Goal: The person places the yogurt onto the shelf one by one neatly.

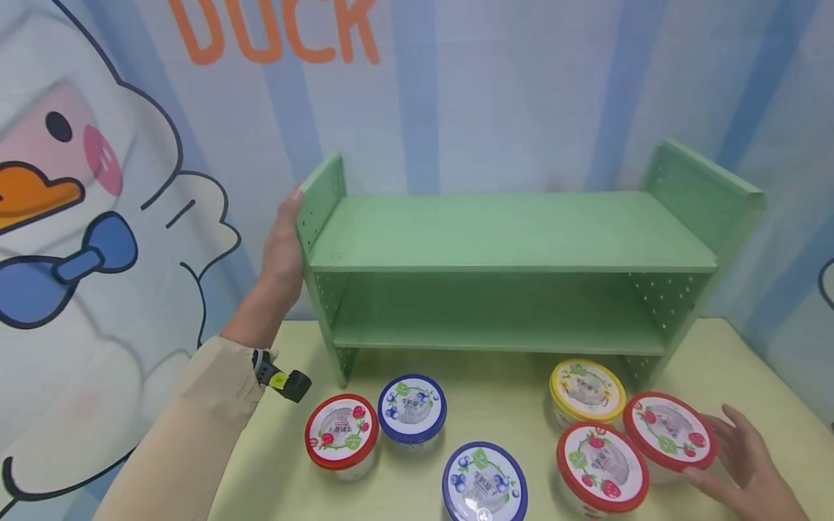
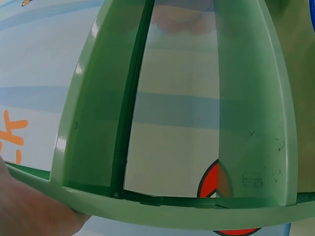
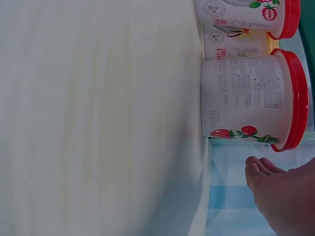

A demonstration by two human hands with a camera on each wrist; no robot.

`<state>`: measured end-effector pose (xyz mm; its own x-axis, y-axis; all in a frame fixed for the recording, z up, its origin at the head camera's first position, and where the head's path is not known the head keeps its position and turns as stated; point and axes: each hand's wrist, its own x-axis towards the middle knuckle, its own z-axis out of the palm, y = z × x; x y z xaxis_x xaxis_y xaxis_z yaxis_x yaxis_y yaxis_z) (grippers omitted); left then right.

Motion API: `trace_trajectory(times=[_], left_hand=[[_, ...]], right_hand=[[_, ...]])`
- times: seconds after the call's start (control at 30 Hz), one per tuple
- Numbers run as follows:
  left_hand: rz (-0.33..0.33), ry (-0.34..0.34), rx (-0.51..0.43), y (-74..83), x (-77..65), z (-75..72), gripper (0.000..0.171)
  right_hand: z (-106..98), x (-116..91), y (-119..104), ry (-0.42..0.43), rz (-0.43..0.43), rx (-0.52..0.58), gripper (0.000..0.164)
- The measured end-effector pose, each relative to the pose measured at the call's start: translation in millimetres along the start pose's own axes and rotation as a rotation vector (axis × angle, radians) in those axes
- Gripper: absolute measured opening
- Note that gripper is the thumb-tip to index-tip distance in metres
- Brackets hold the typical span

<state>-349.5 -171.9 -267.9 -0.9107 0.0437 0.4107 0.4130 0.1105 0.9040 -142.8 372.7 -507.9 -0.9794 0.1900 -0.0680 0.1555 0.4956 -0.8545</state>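
Note:
My left hand [image 1: 284,242] holds the left side panel of a green two-tier shelf [image 1: 515,231] from outside, fingertips at its top edge. In the left wrist view part of this hand [image 2: 37,211] lies along the panel's rim [image 2: 167,214]; some fingers are hidden. At the right, my right hand [image 1: 749,463] is beside a red-lidded strawberry tub [image 1: 671,430], thumb and fingers spread around its near side. The right wrist view shows the fingers [image 3: 263,169] just off this tub [image 3: 246,98], with nothing held.
Another red-lidded tub [image 1: 602,467] and a yellow-lidded tub [image 1: 588,391] stand close by. Toward the left are a red-lidded tub [image 1: 342,432] and two blue-lidded tubs, one near the shelf [image 1: 412,409], one nearer me [image 1: 485,481]. A printed duck backdrop [image 1: 508,94] hangs behind.

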Motion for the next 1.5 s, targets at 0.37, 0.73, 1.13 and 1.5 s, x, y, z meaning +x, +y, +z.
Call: trace_trajectory(times=[0.37, 0.73, 1.13, 1.5], left_hand=[[0.079, -0.033, -0.076, 5.3, -1.2, 4.6, 0.053], [0.062, -0.014, -0.119, 6.0, -0.7, -2.2, 0.052], [0.029, 0.004, -0.091, 5.4, -3.2, -2.9, 0.053], [0.029, 0.007, -0.085, 3.3, -6.0, -4.9, 0.054]], right_hand=[[-3, -19, -18, -0.012, 0.010, -0.019, 0.108], [-2, -17, -38, -0.146, 0.101, -0.055, 0.118], [-4, -20, -28, -0.129, 0.002, -0.017, 0.111], [-4, -18, -26, -0.250, 0.130, -0.029, 0.114]])
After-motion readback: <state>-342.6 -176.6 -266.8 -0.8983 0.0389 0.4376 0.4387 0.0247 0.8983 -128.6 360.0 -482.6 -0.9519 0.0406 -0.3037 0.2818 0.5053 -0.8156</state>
